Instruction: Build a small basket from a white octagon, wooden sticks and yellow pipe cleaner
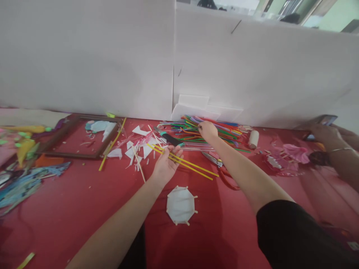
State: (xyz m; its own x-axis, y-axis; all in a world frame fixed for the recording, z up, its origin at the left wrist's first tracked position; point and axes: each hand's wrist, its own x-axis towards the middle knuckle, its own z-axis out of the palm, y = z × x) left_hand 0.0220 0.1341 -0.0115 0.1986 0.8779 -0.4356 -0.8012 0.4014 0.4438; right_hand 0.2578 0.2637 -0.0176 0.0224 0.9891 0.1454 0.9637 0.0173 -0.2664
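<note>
My left hand point(167, 164) is closed around two yellow pipe cleaners point(196, 169), which stick out past the fingers on both sides. Farther forward, my right hand point(208, 130) reaches into a pile of coloured pipe cleaners point(224, 131). Its fingers are bent together at the pile, and what they pinch is hidden. Under my right forearm lie scissors with red handles point(227, 180), partly covered. A white eight-sided piece with short sticks at its edge point(181, 205) lies near me. Just beyond my left hand is a dark tool with teal ends point(171, 139).
White paper scraps point(147, 150) and a thin wooden stick point(139, 166) lie left of my left hand. Farther left is a brown frame point(73, 154). A beige roll point(254, 139) stands right of the pile. Another person's hand point(327, 136) holds a phone point(327, 119). White panels point(112, 56) rise behind.
</note>
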